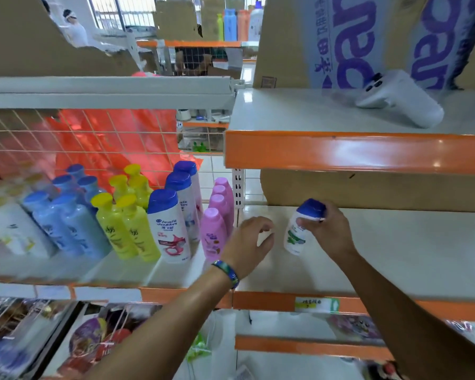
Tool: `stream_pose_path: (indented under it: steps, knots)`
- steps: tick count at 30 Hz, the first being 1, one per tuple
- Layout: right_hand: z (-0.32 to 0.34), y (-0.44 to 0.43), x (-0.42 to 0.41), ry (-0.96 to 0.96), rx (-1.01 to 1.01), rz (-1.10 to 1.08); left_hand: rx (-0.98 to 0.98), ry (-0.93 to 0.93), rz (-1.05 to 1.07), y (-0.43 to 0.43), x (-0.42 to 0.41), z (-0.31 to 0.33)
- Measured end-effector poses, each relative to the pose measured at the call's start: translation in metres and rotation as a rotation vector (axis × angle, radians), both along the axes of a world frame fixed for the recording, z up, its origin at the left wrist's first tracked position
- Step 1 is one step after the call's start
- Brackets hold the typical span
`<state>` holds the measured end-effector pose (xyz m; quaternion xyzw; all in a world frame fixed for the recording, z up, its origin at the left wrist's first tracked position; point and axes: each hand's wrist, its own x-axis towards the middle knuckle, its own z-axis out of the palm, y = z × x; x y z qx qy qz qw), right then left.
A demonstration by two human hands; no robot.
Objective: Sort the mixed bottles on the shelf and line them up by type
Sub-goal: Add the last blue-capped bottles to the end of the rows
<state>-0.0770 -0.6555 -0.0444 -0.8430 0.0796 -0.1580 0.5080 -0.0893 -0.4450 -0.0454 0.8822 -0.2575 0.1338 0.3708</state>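
The white blue-capped bottle (294, 237) tilts on the shelf (409, 256) right of centre. The right hand (327, 229) is curled round its cap, and the left hand (248, 242) is just beside it, fingers loosely bent and empty. Gripped only at the top, it may swing or slip, toppling the pink bottles (217, 229) at centre beside the matching white row (173, 229).
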Motion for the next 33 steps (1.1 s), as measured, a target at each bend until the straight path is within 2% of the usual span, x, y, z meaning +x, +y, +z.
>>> stream_pose_path:
  steps: [5,12,16,22,26,33]
  knots:
    - [0.001,0.021,0.001,0.0,0.068,0.045,0.054,-0.171,0.131,0.037,0.035,0.059]
    - [-0.012,0.046,-0.01,-0.008,0.14,0.174,0.618,0.006,0.19,0.077,0.088,0.096]
    - [-0.016,0.053,-0.01,0.001,0.122,0.107,0.777,0.088,0.109,0.074,0.09,0.102]
    - [-0.021,0.049,-0.01,0.069,0.084,0.127,0.841,0.127,0.049,0.067,0.092,0.101]
    - [-0.028,0.05,-0.013,0.093,0.148,0.135,0.953,0.167,0.038,0.068,0.09,0.101]
    - [-0.031,0.049,-0.01,0.103,0.156,0.145,0.959,0.155,0.034,0.072,0.089,0.099]
